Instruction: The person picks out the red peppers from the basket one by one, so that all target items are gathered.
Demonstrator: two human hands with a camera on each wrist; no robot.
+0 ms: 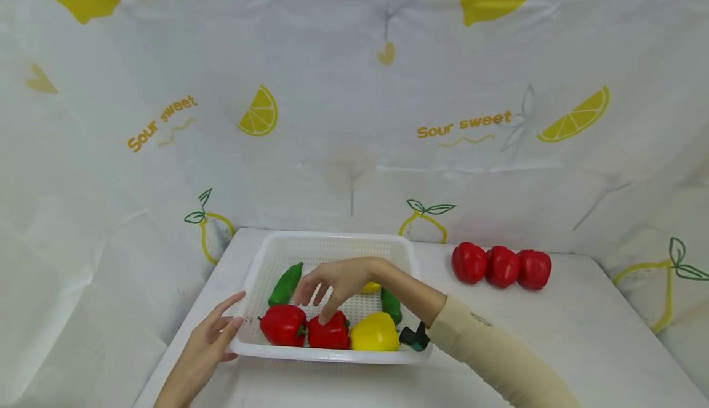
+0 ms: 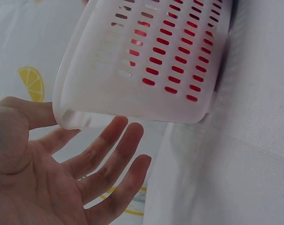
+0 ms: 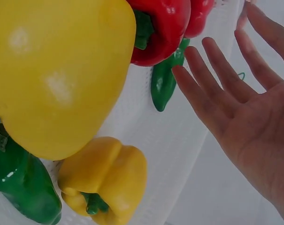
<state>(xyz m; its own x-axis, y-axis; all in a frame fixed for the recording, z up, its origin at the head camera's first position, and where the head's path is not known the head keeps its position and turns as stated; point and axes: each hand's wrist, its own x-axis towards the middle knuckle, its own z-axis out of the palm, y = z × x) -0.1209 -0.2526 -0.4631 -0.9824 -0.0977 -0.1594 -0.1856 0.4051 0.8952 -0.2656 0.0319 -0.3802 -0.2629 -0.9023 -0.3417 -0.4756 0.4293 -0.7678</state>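
Note:
A white plastic basket (image 1: 332,354) holds several bell peppers and green peppers. My left hand (image 1: 207,340) is at the basket's left side; its thumb lies at the rim and the other fingers extend loosely along the outer wall (image 2: 146,101). My right hand (image 1: 338,282) hovers over the basket with fingers spread and nothing between them. Just below it lies a red bell pepper (image 1: 329,334), with another red bell pepper (image 1: 282,326) to its left and a yellow bell pepper (image 1: 375,333) to its right. Behind, a second yellow bell pepper (image 3: 104,176) is mostly hidden by the arm in the head view.
One long green pepper (image 1: 285,285) lies at the basket's left, another green pepper (image 1: 391,306) at its right. On the white table (image 1: 498,334), a row of red bell peppers (image 1: 502,266) stands right of the basket. A lemon-print cloth (image 1: 343,149) hangs behind.

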